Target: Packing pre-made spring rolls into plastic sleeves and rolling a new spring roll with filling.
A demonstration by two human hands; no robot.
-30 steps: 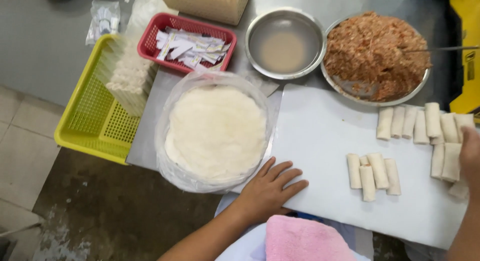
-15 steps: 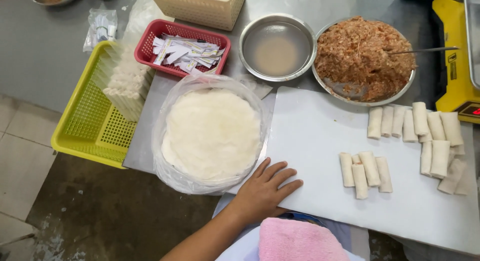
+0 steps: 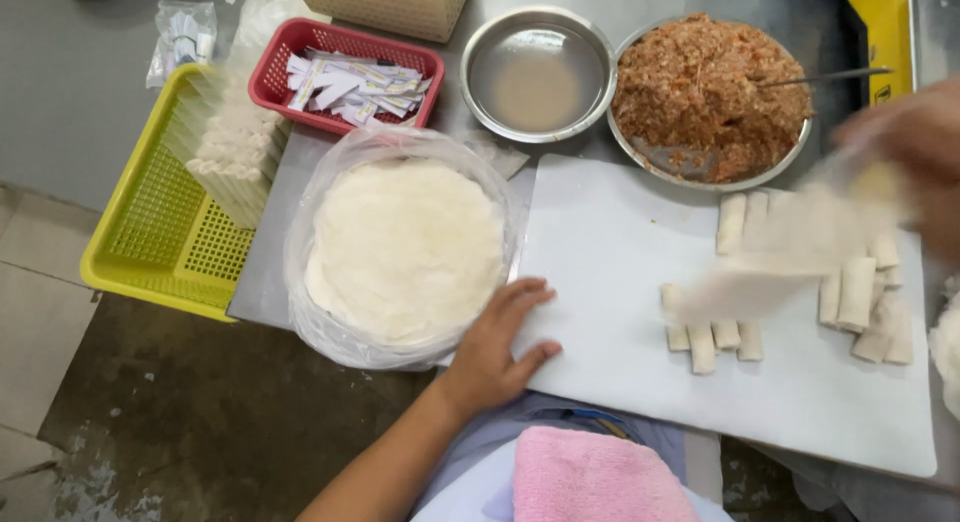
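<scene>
**Left hand flat on the board, right hand blurred with a pale wrapper**

The person's left hand (image 3: 497,347) lay palm down with its fingers spread loosely, holding nothing. It rested at the near left corner of the white cutting board (image 3: 620,282), and its fingertips reached just beside the clear plastic bag (image 3: 320,312) that held a round stack of white wrappers (image 3: 405,247).

The right hand (image 3: 915,147) showed at the right edge of the view, badly blurred by motion. It appeared to pinch a thin pale wrapper sheet (image 3: 790,247), which streamed down and to the left as a smeared, translucent streak. How tightly the fingers closed could not be told through the blur. The sheet hung over the right half of the board, above two groups of finished rolls (image 3: 705,337), small pale cylinders lying side by side.

Beyond the board stood a metal bowl of reddish-brown minced filling (image 3: 700,82) with a utensil handle (image 3: 820,77) resting in it. Just to its left sat a smaller metal bowl of cloudy liquid (image 3: 537,77). Further left were a red basket (image 3: 345,72) of paper packets and a yellow basket (image 3: 165,222). A pink towel (image 3: 590,477) lay in the person's lap at the bottom edge.
</scene>
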